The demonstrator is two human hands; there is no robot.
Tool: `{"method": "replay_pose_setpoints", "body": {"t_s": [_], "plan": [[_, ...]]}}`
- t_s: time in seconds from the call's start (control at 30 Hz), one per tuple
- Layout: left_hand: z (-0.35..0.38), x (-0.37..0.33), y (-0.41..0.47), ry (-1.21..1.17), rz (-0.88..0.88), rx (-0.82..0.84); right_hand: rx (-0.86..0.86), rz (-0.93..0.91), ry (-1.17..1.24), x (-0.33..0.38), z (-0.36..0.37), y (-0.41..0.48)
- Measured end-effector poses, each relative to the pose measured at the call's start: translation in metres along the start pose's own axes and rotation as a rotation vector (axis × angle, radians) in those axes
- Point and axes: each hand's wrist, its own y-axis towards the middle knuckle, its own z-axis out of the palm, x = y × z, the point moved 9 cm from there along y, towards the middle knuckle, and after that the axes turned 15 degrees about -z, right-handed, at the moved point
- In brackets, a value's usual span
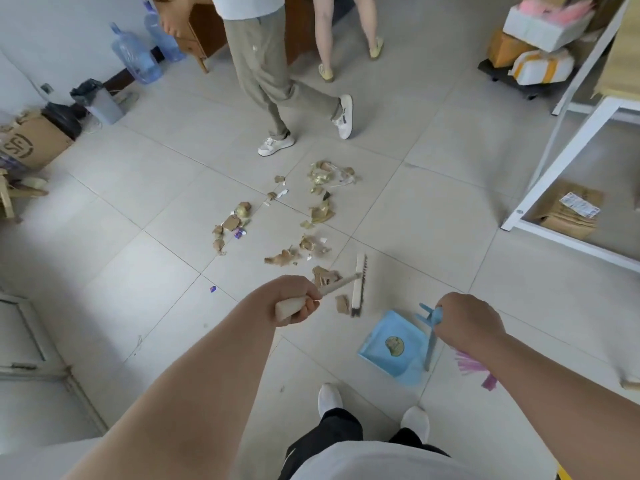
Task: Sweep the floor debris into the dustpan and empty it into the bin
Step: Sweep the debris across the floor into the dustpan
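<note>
While the broom [358, 284] was gripped by the left hand [294, 301] and the empty dustpan [393, 344] by the right hand [465, 323], debris [311, 216] lay scattered ahead; the bin [100, 100] stood far off, unused.

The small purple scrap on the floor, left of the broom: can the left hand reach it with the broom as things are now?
Probably yes. The left hand holds the broom, and only bare floor lies between it and the purple scrap.
</note>
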Motion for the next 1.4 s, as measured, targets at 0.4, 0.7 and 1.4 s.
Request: {"method": "replay_pose_setpoints", "body": {"t_s": [0.4,0.7,1.4], "plan": [[0.005,0.008,0.027,0.281,-0.133,-0.018,0.002,0.075,0.014,-0.005,-0.002,0.001],[-0.097,-0.052,0.041,0.326,-0.114,-0.114,-0.020,0.152,0.031,0.051,-0.002,0.044],[-0.074,-0.181,0.044,0.261,0.092,-0.265,-0.121,0.131,0.116,0.016,-0.054,0.131]]}}
